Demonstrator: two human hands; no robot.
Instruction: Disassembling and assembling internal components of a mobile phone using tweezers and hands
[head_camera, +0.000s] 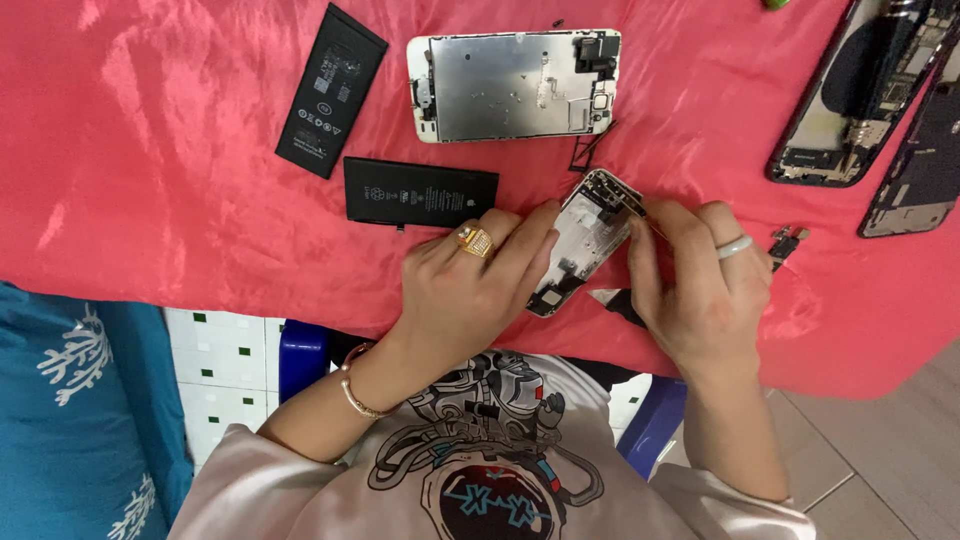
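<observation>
Clamped by the left hand (470, 280), the phone shell (588, 235) could be scratched if the right hand's (700, 285) pinched-together fingers slip toward twelve o'clock.

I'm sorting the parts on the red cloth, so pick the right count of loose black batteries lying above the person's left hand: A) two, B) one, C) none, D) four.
A: two flat black batteries lie on the red cloth, one tilted battery near the top and one level battery just above the left hand, which steadies an opened phone shell together with the right hand.
</observation>
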